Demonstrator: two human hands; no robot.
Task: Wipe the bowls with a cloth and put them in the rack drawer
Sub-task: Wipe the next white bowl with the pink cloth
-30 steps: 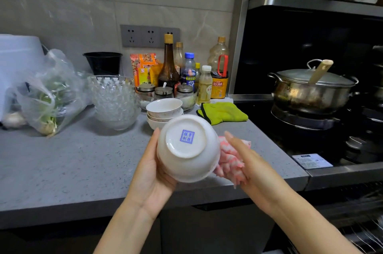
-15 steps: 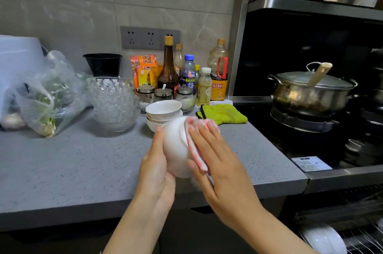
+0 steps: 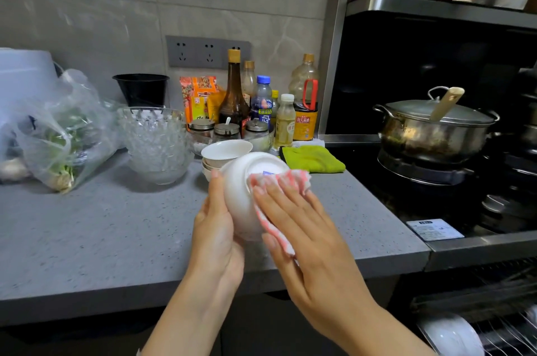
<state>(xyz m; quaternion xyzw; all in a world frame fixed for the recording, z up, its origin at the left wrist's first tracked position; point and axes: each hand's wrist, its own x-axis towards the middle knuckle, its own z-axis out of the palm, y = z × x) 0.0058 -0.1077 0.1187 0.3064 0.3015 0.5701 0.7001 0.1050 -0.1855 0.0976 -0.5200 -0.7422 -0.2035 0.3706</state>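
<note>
Lying at the centre of the frame, over the front part of the grey desk (image 3: 101,225), the white bowl (image 3: 241,199) is held off the surface and tipped over, so that its foot ring and blue mark are turned toward the camera and its mouth is turned away. It is cupped from the left by the left hand (image 3: 216,228), whose thumb is laid up the wall; the other fingers are hidden behind the bowl and are judged to be curled round it. From the right, the pink-and-white cloth (image 3: 295,178) is pressed flat against the base and wall by the right hand (image 3: 302,228), its fingers (image 3: 277,196) straight and spread, nothing being clasped. The bowl thus sits between the two palms, touching both. Just behind it, a stack of bowls (image 3: 225,151) is left on the desk. The rack drawer (image 3: 505,338) is seen at the lower right corner, below the desk edge, with one bowl (image 3: 450,335) already in it. The drawer lies down and to the right of the held bowl, on the side of the cloth hand, so the bowl would probably have to be carried across by the left hand or passed over.
</note>
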